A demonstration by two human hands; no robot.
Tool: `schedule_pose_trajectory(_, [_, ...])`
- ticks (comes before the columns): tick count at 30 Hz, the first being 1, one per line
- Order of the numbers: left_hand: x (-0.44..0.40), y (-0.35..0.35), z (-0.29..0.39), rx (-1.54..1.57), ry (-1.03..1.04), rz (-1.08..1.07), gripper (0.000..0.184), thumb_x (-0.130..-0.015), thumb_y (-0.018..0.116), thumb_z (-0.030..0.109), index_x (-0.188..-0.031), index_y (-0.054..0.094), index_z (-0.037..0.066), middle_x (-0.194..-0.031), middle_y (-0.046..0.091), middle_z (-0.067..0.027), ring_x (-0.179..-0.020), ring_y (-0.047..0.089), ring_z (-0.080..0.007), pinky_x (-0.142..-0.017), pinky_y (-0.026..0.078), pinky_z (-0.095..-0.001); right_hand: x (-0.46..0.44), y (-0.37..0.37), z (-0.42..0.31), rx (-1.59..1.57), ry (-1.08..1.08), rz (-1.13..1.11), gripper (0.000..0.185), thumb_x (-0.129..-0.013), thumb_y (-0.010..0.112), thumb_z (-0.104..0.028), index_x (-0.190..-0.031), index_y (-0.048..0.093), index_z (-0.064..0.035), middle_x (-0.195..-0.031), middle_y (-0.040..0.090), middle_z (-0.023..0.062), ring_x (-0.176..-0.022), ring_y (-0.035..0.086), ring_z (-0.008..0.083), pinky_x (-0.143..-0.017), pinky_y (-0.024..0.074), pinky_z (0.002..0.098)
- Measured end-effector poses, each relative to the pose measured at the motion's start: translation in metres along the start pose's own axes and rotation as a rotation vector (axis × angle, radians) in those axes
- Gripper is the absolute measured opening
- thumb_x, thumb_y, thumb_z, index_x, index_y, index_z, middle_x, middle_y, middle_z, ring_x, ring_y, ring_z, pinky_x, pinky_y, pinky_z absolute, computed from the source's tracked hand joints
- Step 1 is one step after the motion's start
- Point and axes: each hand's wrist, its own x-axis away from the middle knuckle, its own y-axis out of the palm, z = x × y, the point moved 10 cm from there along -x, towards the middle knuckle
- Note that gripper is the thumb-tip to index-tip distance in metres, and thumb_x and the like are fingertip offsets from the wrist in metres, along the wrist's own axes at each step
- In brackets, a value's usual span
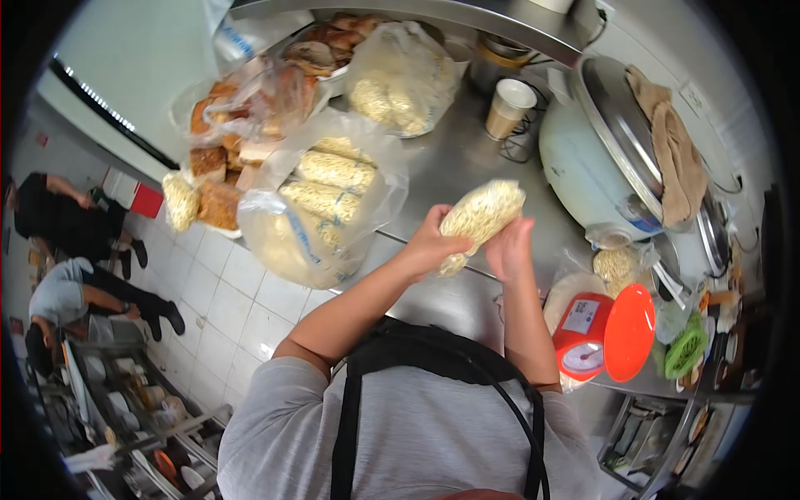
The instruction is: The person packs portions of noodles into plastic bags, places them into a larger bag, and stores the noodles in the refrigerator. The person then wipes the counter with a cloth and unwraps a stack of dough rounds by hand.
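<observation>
The left grip (431, 243) is holding the noodles (487, 210) above the desk (467, 158); the right grip (510, 247) is lying against them, its closure impossible to tell; the step is seemingly being two-handed handling, the next move probably calling for gentle, even support.

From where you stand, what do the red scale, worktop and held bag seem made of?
Red scale: plastic or painted metal, smooth and evenly coloured. Worktop: probably satin stainless steel, from its grey, blurred reflections. Held bag: likely thin, clear, glossy plastic; pale strands show through.
</observation>
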Motion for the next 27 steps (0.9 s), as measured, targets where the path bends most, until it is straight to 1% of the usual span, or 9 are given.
schedule_pose_trajectory(3, [0.034, 0.001, 0.072, -0.291, 0.292, 0.039, 0.070, -0.064, 0.069, 0.015, -0.118, 0.027, -0.001, -0.113, 0.041, -0.0124, -0.102, 0.043, -0.0194, -0.085, 0.038, -0.0295, -0.002, 0.070, -0.011, 0.644, -0.160, -0.140, 0.073, -0.074, 0.064, -0.016, -0.127, 0.016, -0.0042, -0.116, 0.040, 0.0100, -0.105, 0.044, 0.0185, -0.089, 0.0372, 0.0339])
schedule_pose_trajectory(7, [0.159, 0.003, 0.208, -1.251, 0.891, 0.227, 0.074, -0.058, 0.067, 0.017, -0.122, 0.031, 0.004, -0.113, 0.037, -0.0208, -0.107, 0.034, -0.0343, -0.092, 0.026, -0.0422, 0.000, 0.165, -0.020, 0.778, -0.440, -0.302, 0.085, -0.066, 0.068, -0.008, -0.127, 0.009, -0.0052, -0.116, 0.035, 0.0113, -0.108, 0.040, 0.0197, -0.090, 0.0356, 0.0330])
schedule_pose_trajectory(9, [0.218, -0.036, 0.247, -1.338, 1.021, 0.619, 0.070, -0.058, 0.064, 0.014, -0.121, 0.035, 0.006, -0.116, 0.036, -0.0204, -0.109, 0.034, -0.0353, -0.092, 0.025, -0.0452, -0.003, 0.190, -0.010, 0.970, -0.645, -0.412, 0.087, -0.065, 0.068, -0.005, -0.127, 0.007, -0.0072, -0.120, 0.031, 0.0100, -0.110, 0.039, 0.0206, -0.089, 0.0382, 0.0335])
schedule_pose_trajectory(12, [0.200, -0.083, 0.247, -1.441, 0.792, 0.657, 0.062, -0.059, 0.062, 0.011, -0.117, 0.042, 0.006, -0.116, 0.038, -0.0185, -0.111, 0.033, -0.0338, -0.093, 0.023, -0.0462, -0.016, 0.226, 0.031, 0.990, -0.697, -0.585, 0.082, -0.065, 0.065, -0.001, -0.124, 0.008, -0.0045, -0.116, 0.031, 0.0095, -0.108, 0.038, 0.0192, -0.091, 0.0341, 0.0317])
schedule_pose_trajectory(14, [0.163, -0.117, 0.212, -1.510, 0.653, 0.560, 0.053, -0.060, 0.059, 0.007, -0.111, 0.045, 0.005, -0.108, 0.047, -0.0176, -0.104, 0.043, -0.0331, -0.087, 0.031, -0.0428, -0.028, 0.229, 0.071, 0.976, -0.608, -0.611, 0.074, -0.064, 0.063, 0.001, -0.118, 0.013, -0.0023, -0.111, 0.034, 0.0155, -0.104, 0.040, 0.0220, -0.088, 0.0327, 0.0322])
schedule_pose_trajectory(16, [0.131, -0.191, 0.170, -1.086, 0.330, 0.576, 0.039, -0.066, 0.057, 0.003, -0.104, 0.045, 0.003, -0.090, 0.053, -0.0112, -0.083, 0.053, -0.0239, -0.073, 0.040, -0.0324, -0.033, 0.217, 0.106, 1.037, -0.532, -0.680, 0.070, -0.065, 0.063, -0.001, -0.117, 0.016, -0.0032, -0.109, 0.038, 0.0162, -0.103, 0.042, 0.0230, -0.089, 0.0327, 0.0323])
schedule_pose_trajectory(19, [0.201, -0.223, 0.208, -0.500, 1.017, 0.861, 0.022, -0.076, 0.052, 0.001, -0.095, 0.042, 0.003, -0.077, 0.050, -0.0050, -0.066, 0.049, -0.0129, -0.059, 0.039, -0.0220, -0.049, 0.205, 0.142, 1.216, -0.226, -0.722, 0.062, -0.067, 0.063, -0.006, -0.116, 0.025, -0.0034, -0.107, 0.043, 0.0169, -0.103, 0.044, 0.0248, -0.089, 0.0338, 0.0333])
schedule_pose_trajectory(22, [0.213, -0.201, 0.226, -0.360, 1.208, 0.776, 0.005, -0.083, 0.045, 0.005, -0.086, 0.041, 0.005, -0.069, 0.045, -0.0016, -0.061, 0.042, -0.0074, -0.057, 0.036, -0.0195, -0.062, 0.190, 0.189, 1.352, -0.058, -0.841, 0.060, -0.067, 0.063, -0.006, -0.118, 0.031, -0.0017, -0.112, 0.044, 0.0177, -0.106, 0.044, 0.0263, -0.090, 0.0339, 0.0324])
schedule_pose_trajectory(27, [0.161, -0.196, 0.232, -0.076, 1.275, 0.645, 0.010, -0.086, 0.047, 0.012, -0.089, 0.041, 0.005, -0.064, 0.042, -0.0015, -0.059, 0.039, -0.0089, -0.054, 0.033, -0.0206, -0.093, 0.186, 0.248, 1.642, 0.005, -0.843, 0.046, -0.071, 0.058, -0.012, -0.115, 0.043, -0.0091, -0.117, 0.045, 0.0156, -0.106, 0.045, 0.0325, -0.087, 0.0379, 0.0367])
